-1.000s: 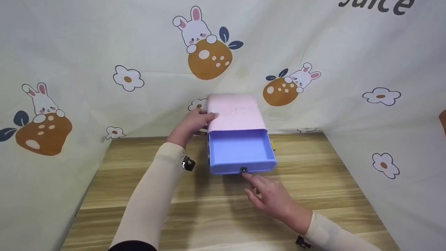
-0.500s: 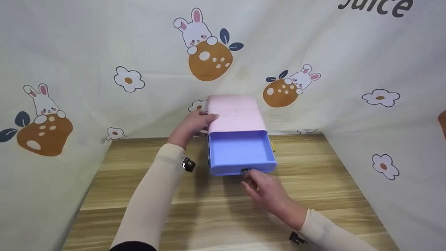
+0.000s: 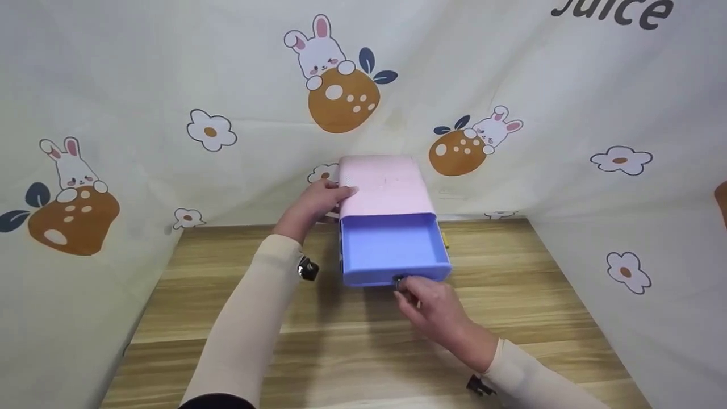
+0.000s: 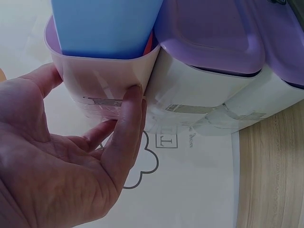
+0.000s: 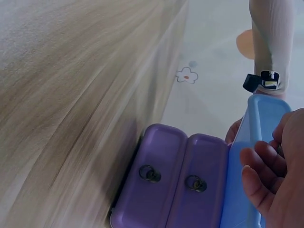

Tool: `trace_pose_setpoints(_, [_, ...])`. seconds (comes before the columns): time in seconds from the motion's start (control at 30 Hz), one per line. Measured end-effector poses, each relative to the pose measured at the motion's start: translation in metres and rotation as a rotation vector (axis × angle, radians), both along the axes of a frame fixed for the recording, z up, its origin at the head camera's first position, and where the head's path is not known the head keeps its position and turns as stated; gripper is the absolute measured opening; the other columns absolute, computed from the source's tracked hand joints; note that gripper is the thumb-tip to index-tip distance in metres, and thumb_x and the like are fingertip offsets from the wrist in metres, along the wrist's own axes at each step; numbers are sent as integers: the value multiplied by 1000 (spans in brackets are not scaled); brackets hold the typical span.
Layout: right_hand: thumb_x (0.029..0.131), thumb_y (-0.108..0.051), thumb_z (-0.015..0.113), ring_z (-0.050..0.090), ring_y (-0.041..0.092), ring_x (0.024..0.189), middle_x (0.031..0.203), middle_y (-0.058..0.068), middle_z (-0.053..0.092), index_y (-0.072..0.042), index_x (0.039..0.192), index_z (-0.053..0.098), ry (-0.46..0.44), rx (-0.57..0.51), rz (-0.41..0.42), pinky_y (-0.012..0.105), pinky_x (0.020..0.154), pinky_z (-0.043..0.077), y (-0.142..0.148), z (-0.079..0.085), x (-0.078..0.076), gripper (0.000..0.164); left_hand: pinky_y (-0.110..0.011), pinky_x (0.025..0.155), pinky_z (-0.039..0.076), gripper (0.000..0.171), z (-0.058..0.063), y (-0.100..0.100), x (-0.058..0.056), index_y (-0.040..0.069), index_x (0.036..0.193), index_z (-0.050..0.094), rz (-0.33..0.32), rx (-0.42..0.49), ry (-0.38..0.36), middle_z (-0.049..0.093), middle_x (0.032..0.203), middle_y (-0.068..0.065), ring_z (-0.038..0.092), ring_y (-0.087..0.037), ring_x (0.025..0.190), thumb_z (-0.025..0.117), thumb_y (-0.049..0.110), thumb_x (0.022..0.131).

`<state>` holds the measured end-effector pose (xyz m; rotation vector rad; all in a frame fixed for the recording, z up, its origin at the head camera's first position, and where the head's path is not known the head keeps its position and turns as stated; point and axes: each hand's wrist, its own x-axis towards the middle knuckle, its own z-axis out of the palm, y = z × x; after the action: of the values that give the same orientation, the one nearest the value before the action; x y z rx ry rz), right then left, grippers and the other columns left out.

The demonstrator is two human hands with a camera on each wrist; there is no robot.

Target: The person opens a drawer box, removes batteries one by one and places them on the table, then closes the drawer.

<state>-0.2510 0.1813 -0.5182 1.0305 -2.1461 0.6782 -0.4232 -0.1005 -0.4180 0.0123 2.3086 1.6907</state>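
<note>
Blue drawer (image 3: 369,276), top of the stack, pulled out toward near side, inside pink casing (image 3: 389,190) at table's far edge. Right hand (image 3: 446,311) at drawer front, fingers curled, seemingly pinching the ring pull (image 3: 397,279); grip partly hidden. Left hand (image 3: 316,204) grips casing's left side, thumb on top. Purple drawers (image 5: 146,199) below, pushed in. Wooden table (image 3: 545,318); printed cloth (image 3: 255,68) behind.

The right hand (image 3: 440,309) — merely touching the dark ring pull (image 3: 397,279) a second ago — now pinches it.
</note>
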Motion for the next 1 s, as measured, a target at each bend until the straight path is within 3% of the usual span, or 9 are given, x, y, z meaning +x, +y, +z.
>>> trace_pose_setpoints(0.27, [86,1,82,57,4,67,79,-5,65,-11,91,72,39,-25,20,17,57,50,-1,2,-1,17,-48,101,61,84,1,0,3,-2,162,43,6,12,-8,67,136,-18,71,-33,122,77,48,104])
trace_pose_setpoints(1.0, [94,-10,83,56,4,71,84,-6,63,-13,95,68,-32,45,-25,19,60,50,-2,10,-4,15,-48,98,62,82,1,0,2,-2,160,44,-1,41,-9,68,134,-18,72,-33,118,77,47,103])
